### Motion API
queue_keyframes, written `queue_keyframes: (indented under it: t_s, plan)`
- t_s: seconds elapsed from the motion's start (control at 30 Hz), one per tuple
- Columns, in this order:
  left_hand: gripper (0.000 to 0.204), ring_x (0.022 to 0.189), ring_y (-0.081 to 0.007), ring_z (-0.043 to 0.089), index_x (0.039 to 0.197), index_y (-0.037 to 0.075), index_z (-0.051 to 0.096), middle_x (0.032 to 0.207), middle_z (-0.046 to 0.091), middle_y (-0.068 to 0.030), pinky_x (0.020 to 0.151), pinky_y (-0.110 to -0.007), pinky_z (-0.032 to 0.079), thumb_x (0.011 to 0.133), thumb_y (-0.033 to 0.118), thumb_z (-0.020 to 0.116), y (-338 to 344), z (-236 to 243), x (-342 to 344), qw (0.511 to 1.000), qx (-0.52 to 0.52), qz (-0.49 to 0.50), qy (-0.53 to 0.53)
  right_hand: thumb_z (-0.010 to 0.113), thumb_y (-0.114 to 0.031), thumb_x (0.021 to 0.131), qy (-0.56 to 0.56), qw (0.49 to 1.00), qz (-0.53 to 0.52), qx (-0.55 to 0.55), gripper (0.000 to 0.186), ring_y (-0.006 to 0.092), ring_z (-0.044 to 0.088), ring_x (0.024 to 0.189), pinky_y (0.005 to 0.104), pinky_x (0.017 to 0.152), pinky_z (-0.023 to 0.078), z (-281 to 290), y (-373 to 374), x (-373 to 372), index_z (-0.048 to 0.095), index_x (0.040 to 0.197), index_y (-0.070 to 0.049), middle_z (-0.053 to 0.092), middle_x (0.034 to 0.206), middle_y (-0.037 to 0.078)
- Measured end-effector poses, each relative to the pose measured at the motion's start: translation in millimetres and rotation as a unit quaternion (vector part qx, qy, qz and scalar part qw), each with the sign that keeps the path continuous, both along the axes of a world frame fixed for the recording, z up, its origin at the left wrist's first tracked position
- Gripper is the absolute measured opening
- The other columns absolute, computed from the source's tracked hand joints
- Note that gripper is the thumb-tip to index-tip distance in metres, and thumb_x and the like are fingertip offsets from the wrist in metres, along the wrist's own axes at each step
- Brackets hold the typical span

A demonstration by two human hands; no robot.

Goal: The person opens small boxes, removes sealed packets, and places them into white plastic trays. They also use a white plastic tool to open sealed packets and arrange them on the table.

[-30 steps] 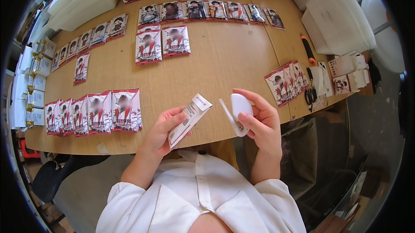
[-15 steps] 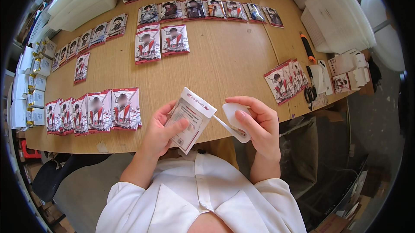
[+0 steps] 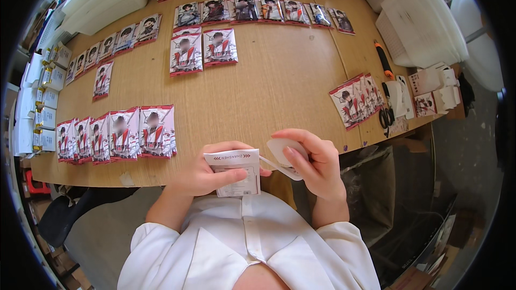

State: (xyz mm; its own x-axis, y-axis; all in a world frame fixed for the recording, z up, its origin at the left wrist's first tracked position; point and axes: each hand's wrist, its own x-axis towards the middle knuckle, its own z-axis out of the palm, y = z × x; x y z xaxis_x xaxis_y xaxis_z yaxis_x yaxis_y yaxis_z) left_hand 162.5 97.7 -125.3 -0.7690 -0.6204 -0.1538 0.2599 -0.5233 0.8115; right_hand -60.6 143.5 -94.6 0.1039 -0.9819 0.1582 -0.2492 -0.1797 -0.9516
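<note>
Hands met just off the near edge of the wooden tabletop, close to the person's white shirt. Left hand had its grip closed on a small white packet, thumb across its face. Right hand pinched a white rounded card just beside the packet. Rows of red-and-white card packs lay on the tabletop nearby.
</note>
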Motion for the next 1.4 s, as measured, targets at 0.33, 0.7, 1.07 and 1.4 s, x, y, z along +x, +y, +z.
queue_keyframes:
  t_s: [0.33,0.7,1.07,1.4]
  plan:
    - [0.016,0.077,-0.0186,0.068,0.092,-0.008,0.068,0.083,0.070,-0.0144,0.068,-0.030,0.056,0.081,0.004,0.069,8,5,-13,0.993,-0.021,0.049,-0.107,0.055,0.005,0.087,0.017,0.999,0.045,-0.022,0.023,0.0077,0.052,0.057,0.0207,0.052,0.040,-1,-3,-7,0.061,0.109,0.000,0.056,0.068,0.005]
    - [0.029,0.090,-0.0211,0.068,0.110,-0.006,0.062,0.099,0.068,-0.0176,0.075,-0.032,0.055,0.085,0.007,0.065,2,-3,-16,0.998,0.025,-0.035,-0.042,0.051,0.002,0.091,-0.046,0.998,0.035,-0.012,0.021,0.0082,0.056,0.063,0.0231,0.057,0.044,-17,-6,-1,0.058,0.111,0.000,0.062,0.076,0.008]
    - [0.031,0.098,-0.0240,0.066,0.122,-0.008,0.051,0.109,0.064,-0.0176,0.084,-0.033,0.053,0.095,0.009,0.051,7,-13,-2,0.993,-0.004,-0.101,-0.053,0.050,-0.008,0.094,0.015,0.988,0.119,0.098,0.014,0.0116,0.057,0.062,0.0256,0.057,0.045,-9,-5,-23,0.059,0.101,0.000,0.063,0.072,0.010]
    - [0.029,0.097,-0.0218,0.066,0.120,-0.007,0.052,0.110,0.064,-0.0145,0.087,-0.032,0.051,0.097,0.010,0.050,14,-10,-8,0.987,0.006,-0.140,-0.085,0.053,-0.011,0.094,0.049,0.992,0.109,0.036,0.012,0.0249,0.061,0.061,0.0301,0.055,0.046,-16,-3,-18,0.059,0.095,-0.001,0.062,0.072,0.014]
